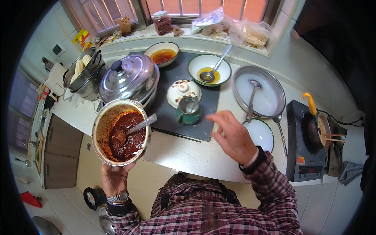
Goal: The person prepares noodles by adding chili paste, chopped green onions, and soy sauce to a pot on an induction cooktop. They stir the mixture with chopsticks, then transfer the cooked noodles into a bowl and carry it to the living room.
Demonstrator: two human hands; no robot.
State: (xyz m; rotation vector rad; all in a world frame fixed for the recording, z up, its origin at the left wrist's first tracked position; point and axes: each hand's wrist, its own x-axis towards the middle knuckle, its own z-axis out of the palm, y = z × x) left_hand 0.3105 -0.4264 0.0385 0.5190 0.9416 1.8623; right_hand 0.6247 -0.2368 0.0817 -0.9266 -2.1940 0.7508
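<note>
My left hand holds up a cream enamel pot from below, tilted toward me. Dark red chili paste lies in it, smeared up the wall, and a spoon is stuck in the paste. My right hand hovers over the counter's front part with nothing in it, thumb and forefinger apart. Nearest to it on the left stands a small green enamel mug with a utensil or contents I cannot make out inside. Behind the mug lies a white lid with brown stains and a knob.
Along the back are a bowl of reddish oil and a white bowl with a ladle. A large pan of whitish liquid, a plate and an induction cooker stand right. A lidded steel pot and corn are left.
</note>
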